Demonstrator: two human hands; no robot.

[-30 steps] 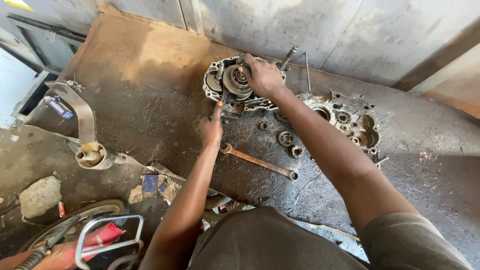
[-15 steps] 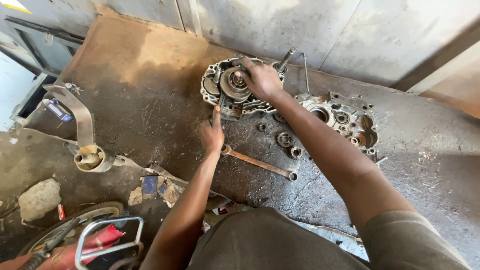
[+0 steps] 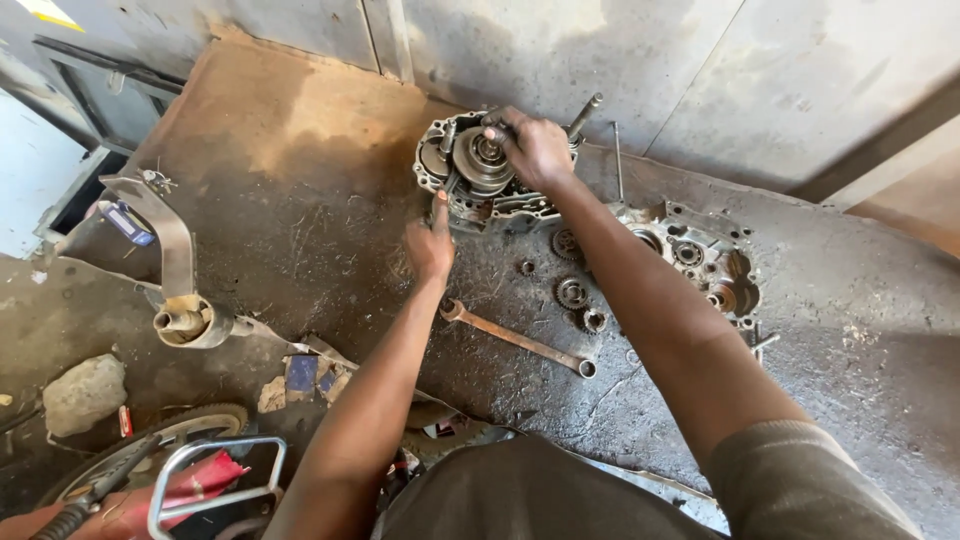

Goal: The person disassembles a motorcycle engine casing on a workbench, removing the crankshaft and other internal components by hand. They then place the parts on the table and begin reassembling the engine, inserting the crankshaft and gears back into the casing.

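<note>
A greasy engine crankcase half [image 3: 478, 175] with a round clutch assembly in it lies on the stained concrete floor [image 3: 300, 200]. My right hand [image 3: 535, 148] is closed over the clutch's upper right side, beside a steel shaft [image 3: 585, 115] that sticks up. My left hand [image 3: 430, 245] rests just below the case's left edge, index finger pointing up against the casing, holding nothing that I can see. A long rusty ring spanner [image 3: 515, 338] lies on the floor between my forearms.
A second crankcase half [image 3: 700, 262] lies to the right, with several loose gears [image 3: 572, 292] between the two. A bent metal bracket [image 3: 170, 260] and a stone [image 3: 85, 392] sit left. A red motorcycle part with a chrome rack [image 3: 205, 480] is at lower left.
The view has shifted slightly. My right hand has stayed on the clutch assembly. My left hand has kept its place below the casing, with its finger now raised against it.
</note>
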